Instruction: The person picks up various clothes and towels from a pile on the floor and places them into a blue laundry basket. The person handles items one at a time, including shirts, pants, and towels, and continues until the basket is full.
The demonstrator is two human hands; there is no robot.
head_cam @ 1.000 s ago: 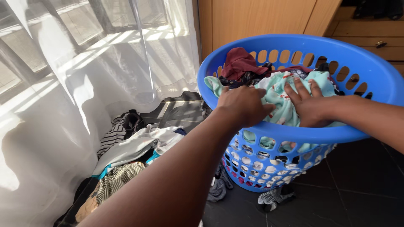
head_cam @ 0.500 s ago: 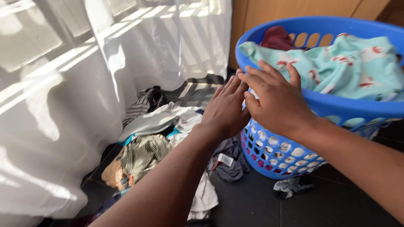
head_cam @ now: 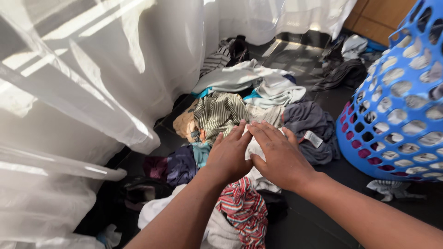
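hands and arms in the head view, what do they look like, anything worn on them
Both arms are bare as far as the view shows: no sleeves, gloves, watch or bracelets. The left hand and right hand show no rings on the visible fingers, and the nails look short and unpainted.

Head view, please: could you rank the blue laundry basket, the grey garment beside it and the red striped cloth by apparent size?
1. blue laundry basket, though partly cut off.
2. grey garment.
3. red striped cloth, nearer the camera, so its rank against the grey one is unsure.
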